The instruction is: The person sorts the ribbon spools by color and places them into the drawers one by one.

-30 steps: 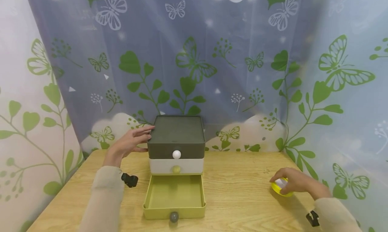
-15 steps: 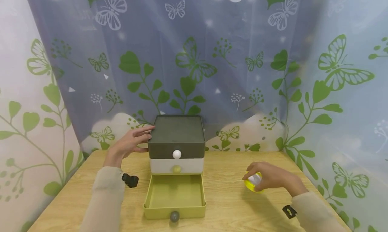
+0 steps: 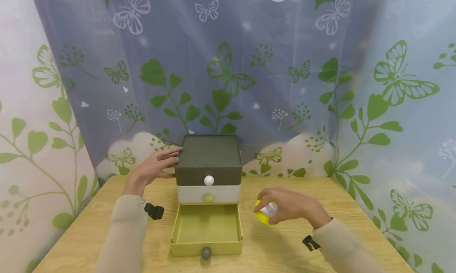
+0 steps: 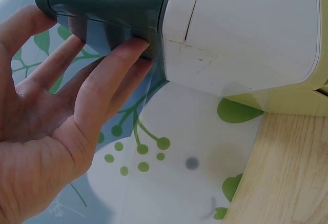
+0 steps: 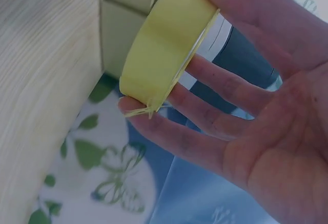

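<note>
A small chest of drawers [image 3: 210, 152] stands on the table, with a dark top drawer, a white middle one and a green bottom drawer [image 3: 206, 248] pulled out. Nothing lies in that drawer. My left hand [image 3: 152, 167] rests its outstretched fingers against the left side of the dark part; the left wrist view shows the fingertips touching it. What looks like a roll of yellow tape [image 5: 166, 39] is pinched between my right hand's [image 3: 290, 205] thumb and fingers. It is tilted, held above the table to the right of the drawer. Loose strands hang from its edge.
The wooden table [image 3: 285, 251] reaches to a patterned curtain [image 3: 270, 67] behind the chest. Curtains also close off both sides. A grey knob [image 3: 206, 253] sticks out from the bottom drawer's front.
My right hand has carried the yellow roll leftward from the table's right side, toward the pulled-out drawer. My left hand and the chest have stayed in place.
</note>
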Motion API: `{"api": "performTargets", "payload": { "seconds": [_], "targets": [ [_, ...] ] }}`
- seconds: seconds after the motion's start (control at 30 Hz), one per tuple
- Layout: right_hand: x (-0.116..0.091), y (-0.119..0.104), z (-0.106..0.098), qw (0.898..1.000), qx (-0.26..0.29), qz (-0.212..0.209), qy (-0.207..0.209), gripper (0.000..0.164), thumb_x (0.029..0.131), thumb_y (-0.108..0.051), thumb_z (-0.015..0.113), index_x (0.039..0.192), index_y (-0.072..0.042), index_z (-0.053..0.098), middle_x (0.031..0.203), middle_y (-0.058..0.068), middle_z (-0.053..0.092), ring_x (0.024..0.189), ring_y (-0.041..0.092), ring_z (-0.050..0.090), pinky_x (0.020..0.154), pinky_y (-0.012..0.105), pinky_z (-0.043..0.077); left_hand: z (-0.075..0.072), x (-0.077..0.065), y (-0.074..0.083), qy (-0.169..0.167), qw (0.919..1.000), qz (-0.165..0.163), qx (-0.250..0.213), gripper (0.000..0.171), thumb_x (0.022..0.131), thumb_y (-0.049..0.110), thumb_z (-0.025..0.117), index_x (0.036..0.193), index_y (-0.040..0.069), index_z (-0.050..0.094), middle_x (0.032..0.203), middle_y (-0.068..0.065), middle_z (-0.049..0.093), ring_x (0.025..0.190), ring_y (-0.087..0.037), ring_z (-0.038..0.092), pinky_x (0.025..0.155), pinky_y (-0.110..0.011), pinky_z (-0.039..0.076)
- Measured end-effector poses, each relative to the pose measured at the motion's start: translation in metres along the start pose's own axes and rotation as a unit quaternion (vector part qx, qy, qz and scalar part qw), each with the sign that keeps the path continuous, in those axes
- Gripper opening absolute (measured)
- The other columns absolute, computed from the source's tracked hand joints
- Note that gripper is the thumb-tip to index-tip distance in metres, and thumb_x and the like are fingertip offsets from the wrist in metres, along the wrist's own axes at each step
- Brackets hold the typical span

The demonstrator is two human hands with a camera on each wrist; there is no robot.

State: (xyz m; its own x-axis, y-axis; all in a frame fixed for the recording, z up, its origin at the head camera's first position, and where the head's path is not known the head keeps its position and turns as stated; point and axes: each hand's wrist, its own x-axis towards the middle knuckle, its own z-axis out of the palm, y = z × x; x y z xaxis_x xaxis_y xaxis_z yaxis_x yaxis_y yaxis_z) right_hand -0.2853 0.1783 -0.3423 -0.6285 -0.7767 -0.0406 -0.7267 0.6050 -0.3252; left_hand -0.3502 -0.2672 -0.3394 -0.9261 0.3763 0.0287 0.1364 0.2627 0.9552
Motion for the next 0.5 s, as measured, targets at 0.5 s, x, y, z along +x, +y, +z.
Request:
{"api": "performTargets", "payload": {
  "seconds": [0.5],
  "targets": [
    [0.054, -0.045, 0.008, 0.997, -0.045, -0.047, -0.036, 0.044, 0.081, -0.008, 0.083, 0.121, -0.026, 0.079, 0.138, 0.01, 0.064, 0.126, 0.028, 0.062, 0.101, 0.036, 0.056, -0.002, 0.002, -0.002, 0.001, 1.0, 0.002, 0.002, 0.064, 0.109, 0.03, 0.054, 0.166, 0.016, 0.026, 0.173, -0.022, 0.013, 0.155, -0.052, 0.02, 0.109, -0.058, 0.053]
  ]
}}
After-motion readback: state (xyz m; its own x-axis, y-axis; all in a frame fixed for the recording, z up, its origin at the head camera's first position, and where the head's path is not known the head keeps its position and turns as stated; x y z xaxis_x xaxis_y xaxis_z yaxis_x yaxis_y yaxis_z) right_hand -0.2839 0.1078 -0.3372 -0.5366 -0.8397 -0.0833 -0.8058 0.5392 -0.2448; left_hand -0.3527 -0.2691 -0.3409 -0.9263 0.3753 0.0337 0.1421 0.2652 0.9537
